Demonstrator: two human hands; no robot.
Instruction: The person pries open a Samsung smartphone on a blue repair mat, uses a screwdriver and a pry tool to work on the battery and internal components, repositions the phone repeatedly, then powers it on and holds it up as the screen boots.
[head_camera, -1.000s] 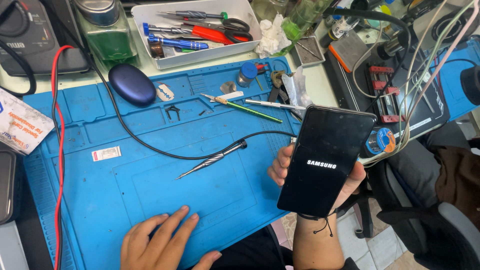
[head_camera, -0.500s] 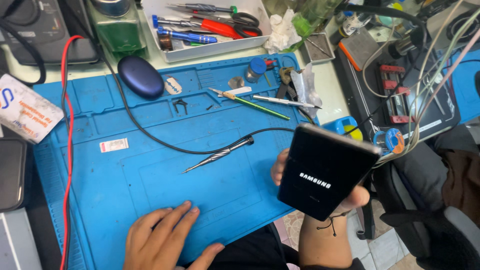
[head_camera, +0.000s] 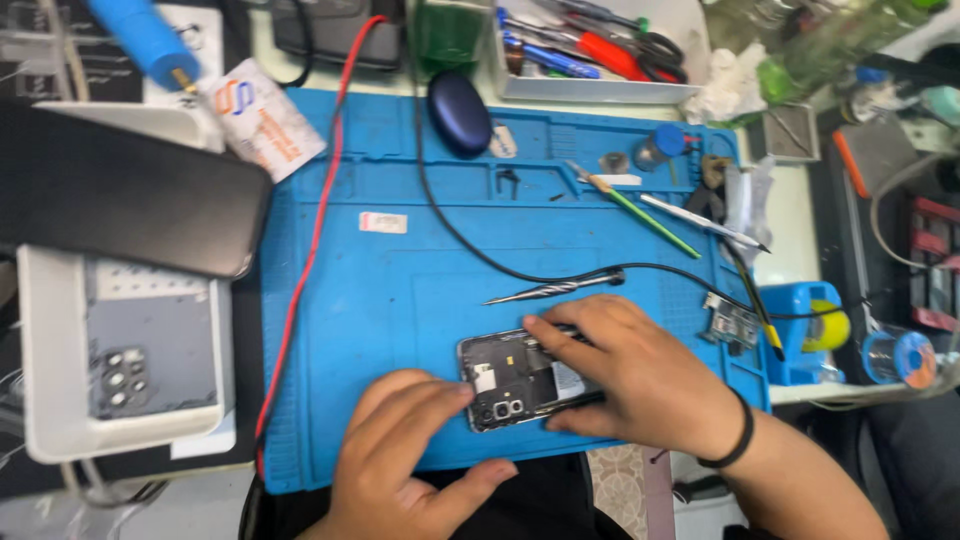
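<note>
Steadiness matters, I judge: the opened phone (head_camera: 520, 380) lies back-up on the blue mat (head_camera: 400, 300) at the near edge, its board and camera cluster bare, so pressure should stay light and flat. My right hand (head_camera: 630, 375) spreads over its right half, fingers (head_camera: 555, 330) curled narrow along both long edges, holding it. My left hand (head_camera: 410, 450) rests just left, fingertips (head_camera: 455, 395) touching the frame's near corner. A metal probe (head_camera: 555, 290) lies just beyond.
</note>
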